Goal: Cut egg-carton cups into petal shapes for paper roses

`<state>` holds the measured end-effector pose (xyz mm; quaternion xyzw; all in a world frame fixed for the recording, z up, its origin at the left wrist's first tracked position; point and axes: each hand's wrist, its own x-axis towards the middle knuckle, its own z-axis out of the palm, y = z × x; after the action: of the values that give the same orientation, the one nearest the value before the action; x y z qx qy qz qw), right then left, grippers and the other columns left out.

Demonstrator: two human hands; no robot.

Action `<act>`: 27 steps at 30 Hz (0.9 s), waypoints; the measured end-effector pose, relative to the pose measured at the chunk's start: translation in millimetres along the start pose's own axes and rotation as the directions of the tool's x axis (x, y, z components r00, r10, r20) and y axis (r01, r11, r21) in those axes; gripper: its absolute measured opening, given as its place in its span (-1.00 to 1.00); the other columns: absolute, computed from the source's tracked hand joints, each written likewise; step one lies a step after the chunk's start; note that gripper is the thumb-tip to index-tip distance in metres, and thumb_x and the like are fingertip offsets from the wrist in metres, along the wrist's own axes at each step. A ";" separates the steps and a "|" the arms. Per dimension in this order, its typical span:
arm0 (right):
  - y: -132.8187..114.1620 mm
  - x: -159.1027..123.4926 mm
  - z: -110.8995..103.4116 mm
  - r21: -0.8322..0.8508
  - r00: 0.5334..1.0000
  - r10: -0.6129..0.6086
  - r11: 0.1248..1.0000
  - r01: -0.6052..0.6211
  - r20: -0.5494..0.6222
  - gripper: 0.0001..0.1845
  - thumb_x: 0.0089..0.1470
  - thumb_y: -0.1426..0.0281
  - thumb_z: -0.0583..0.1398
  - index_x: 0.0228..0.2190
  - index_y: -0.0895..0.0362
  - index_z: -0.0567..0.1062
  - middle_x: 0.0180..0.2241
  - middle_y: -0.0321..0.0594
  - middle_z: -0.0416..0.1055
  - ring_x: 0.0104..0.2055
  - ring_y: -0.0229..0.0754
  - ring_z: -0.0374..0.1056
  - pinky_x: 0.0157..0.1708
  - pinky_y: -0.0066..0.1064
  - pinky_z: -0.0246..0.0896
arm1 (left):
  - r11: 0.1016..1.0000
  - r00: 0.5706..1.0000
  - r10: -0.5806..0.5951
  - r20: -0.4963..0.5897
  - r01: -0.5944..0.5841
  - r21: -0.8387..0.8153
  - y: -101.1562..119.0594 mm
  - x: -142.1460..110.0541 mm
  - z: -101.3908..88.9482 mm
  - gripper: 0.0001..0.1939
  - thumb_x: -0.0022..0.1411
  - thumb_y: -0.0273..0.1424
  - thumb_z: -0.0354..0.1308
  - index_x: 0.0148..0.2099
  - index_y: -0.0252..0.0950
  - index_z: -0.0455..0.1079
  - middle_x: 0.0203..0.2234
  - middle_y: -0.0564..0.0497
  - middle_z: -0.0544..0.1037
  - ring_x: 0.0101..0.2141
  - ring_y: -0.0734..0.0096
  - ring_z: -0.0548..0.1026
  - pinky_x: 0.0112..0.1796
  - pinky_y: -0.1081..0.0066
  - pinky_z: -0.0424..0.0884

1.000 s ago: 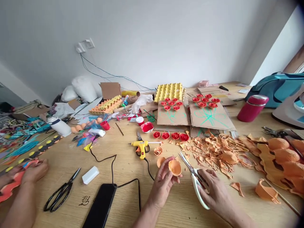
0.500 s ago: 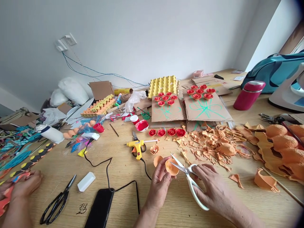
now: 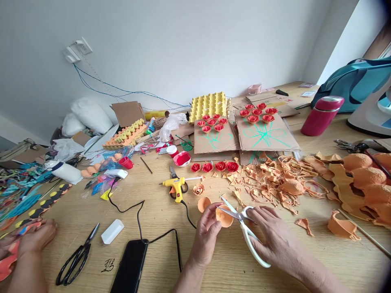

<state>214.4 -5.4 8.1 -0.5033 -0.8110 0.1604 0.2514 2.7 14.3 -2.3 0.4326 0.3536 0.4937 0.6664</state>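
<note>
Between the fingers and thumb of my left hand (image 3: pixel 206 234) is a small orange egg-carton cup (image 3: pixel 225 218), its hollow side facing up. My right hand (image 3: pixel 270 234) has its fingers through the handles of white-handled scissors (image 3: pixel 254 248). The scissors' blades are spread, with one blade lying over the inside of the cup. Just behind my left hand, another orange cup (image 3: pixel 204 204) rests on the table. A rolled orange paper rose (image 3: pixel 198 189) sits beyond it, beside a yellow hot glue gun (image 3: pixel 176 188).
Orange scraps (image 3: pixel 271 179) cover the table at right, near cut egg cartons (image 3: pixel 363 179). Several red roses (image 3: pixel 220 166) stand before cardboard panels (image 3: pixel 269 136). Black scissors (image 3: pixel 76 258) and a phone (image 3: pixel 130 266) lie at left. Another person's hands (image 3: pixel 38 236) hold a coloured strip at far left.
The cup has shifted slightly right and tilted in my left hand, and the scissor blade lies nearer its rim. The view has shifted a little.
</note>
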 end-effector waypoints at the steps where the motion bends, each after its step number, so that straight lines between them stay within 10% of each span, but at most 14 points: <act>1: -0.1 -0.2 0.2 0.000 1.000 -0.002 1.000 0.002 -0.006 -0.78 0.12 0.39 0.18 -0.15 0.06 0.38 -0.27 -0.17 0.41 -0.19 -0.04 0.34 -0.05 -0.12 0.17 | 1.000 1.000 -0.001 -0.007 0.001 -0.014 0.1 0.4 0.4 -0.53 0.17 -0.18 0.29 0.09 -0.22 0.41 0.01 -0.11 0.51 0.02 0.10 0.43 0.03 0.25 0.30; 27: -5.3 2.2 -5.9 0.023 0.998 -0.055 0.998 0.056 -0.038 -0.90 0.08 0.40 0.17 -0.31 0.04 0.33 -0.37 -0.27 0.39 -0.30 -0.10 0.32 -0.04 -0.10 0.14 | 0.997 0.996 0.060 0.072 -0.063 0.037 1.3 -1.6 0.5 -0.61 0.16 -0.18 0.28 0.00 -0.19 0.44 -0.07 -0.07 0.53 -0.04 0.12 0.44 0.04 0.21 0.27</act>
<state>213.0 -5.7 16.2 -0.4803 -0.8179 0.1536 0.2770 2.3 12.8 -0.9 0.4735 0.3258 0.4913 0.6545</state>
